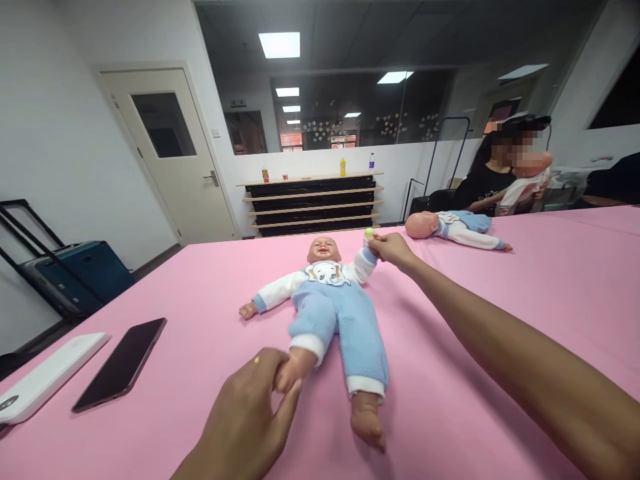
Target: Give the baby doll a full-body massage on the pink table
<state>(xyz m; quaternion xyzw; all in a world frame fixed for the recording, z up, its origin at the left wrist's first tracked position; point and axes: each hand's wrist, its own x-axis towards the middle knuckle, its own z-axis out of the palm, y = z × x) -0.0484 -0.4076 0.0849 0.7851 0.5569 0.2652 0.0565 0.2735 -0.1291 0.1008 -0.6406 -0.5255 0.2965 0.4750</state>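
A baby doll in a light-blue and white outfit with an elephant bib lies on its back, head pointing away from me. My left hand is closed around the doll's bare foot on the left, and that leg is raised and bent. At the doll's raised arm on the right, my right hand is closed on the doll's hand, just past the blue cuff. A small container with a green top shows right at my right fingertips; whether it is gripped too, I cannot tell.
The pink-covered table also bears a second doll, a dark phone and a white device. Beyond it, a person holds another doll. A shelf with bottles, a door and a suitcase are behind.
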